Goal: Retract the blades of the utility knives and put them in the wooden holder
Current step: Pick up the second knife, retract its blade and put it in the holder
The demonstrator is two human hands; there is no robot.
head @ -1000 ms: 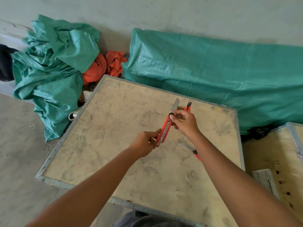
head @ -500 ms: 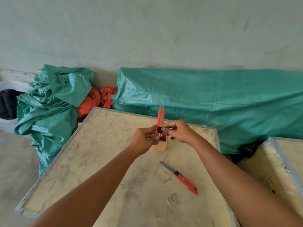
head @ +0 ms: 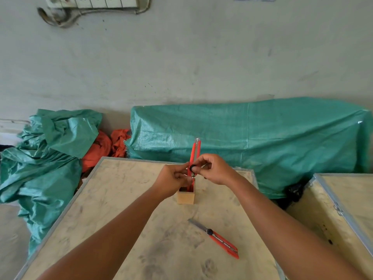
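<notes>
Since before, your knife [head: 194,156] has dropped into the holder [head: 185,197]; both your left hand [head: 173,179] and right hand [head: 214,169] grip it upright.

From my feed the table [head: 125,201] is matt, scuffed plywood with a dull metal rim. The holder [head: 185,197] looks like smooth bare wood. The knife at 5 o'clock [head: 217,238] is glossy orange plastic (grey metal blade showing). Woven green tarp [head: 252,142] at 12 has a slight sheen.
</notes>
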